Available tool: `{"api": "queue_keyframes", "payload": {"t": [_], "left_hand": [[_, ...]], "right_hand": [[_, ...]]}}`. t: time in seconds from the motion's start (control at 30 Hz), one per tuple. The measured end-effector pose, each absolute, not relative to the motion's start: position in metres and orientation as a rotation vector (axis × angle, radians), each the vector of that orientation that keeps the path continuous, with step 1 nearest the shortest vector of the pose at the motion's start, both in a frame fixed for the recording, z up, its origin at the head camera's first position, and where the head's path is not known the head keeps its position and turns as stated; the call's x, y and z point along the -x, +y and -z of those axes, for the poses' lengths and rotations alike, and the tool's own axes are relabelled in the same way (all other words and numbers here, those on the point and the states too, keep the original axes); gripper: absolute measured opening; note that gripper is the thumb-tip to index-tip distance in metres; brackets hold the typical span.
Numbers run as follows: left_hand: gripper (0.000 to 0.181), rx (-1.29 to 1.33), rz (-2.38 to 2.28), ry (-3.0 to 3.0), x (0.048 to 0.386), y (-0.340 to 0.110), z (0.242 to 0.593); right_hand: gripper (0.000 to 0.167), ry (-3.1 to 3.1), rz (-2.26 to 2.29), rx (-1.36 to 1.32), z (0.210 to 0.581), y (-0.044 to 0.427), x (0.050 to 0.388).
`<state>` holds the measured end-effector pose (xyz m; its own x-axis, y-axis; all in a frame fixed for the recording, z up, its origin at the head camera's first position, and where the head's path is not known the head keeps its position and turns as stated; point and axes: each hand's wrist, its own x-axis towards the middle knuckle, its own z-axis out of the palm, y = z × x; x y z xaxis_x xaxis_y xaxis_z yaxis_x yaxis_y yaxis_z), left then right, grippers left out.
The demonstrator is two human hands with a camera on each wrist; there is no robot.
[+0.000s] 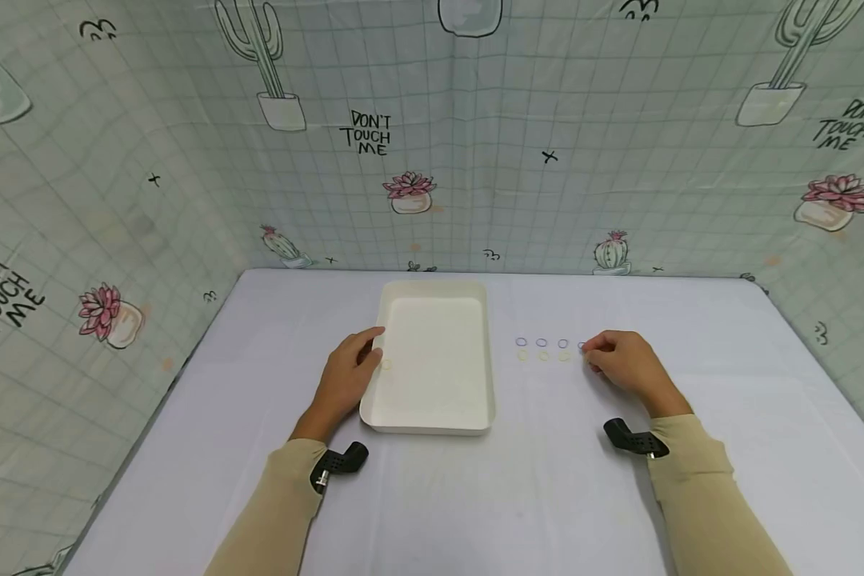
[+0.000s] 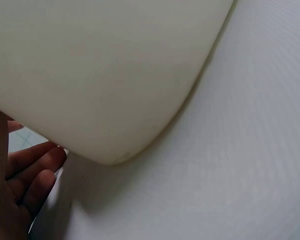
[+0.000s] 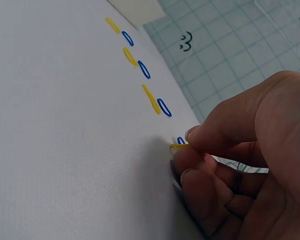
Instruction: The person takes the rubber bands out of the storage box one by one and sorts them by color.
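My right hand (image 1: 625, 366) pinches a small thin yellow ring (image 3: 178, 146) between thumb and index finger, just over the table. A blue ring (image 1: 581, 346) lies beside those fingertips, partly hidden by them. To their left, blue rings (image 1: 542, 342) form a row, with a row of yellow rings (image 1: 544, 356) nearer to me. My left hand (image 1: 346, 376) rests against the left side of a cream rectangular tray (image 1: 491, 384), its fingers along the outer edge. Inside the tray near my left thumb is a faint yellow ring (image 1: 386, 364).
A white cloth (image 1: 547, 496) covers the table. Behind it and at the sides hangs a checked curtain (image 1: 511, 208) printed with cacti and lettering. Each wrist carries a black camera mount (image 1: 630, 438).
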<state>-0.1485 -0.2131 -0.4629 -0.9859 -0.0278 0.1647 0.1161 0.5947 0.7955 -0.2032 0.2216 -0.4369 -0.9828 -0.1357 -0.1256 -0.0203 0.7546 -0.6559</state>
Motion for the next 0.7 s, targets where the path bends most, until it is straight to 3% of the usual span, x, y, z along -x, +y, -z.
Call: {"api": "queue_keyframes", "payload": {"t": [0.7], "left_hand": [[0.041,0.054,1.356,-2.685,0.1507,-0.2148,0.459]], "right_hand": [[0.021,2.806,1.046,0.21,0.4375,0.2199,0.2061]]}}
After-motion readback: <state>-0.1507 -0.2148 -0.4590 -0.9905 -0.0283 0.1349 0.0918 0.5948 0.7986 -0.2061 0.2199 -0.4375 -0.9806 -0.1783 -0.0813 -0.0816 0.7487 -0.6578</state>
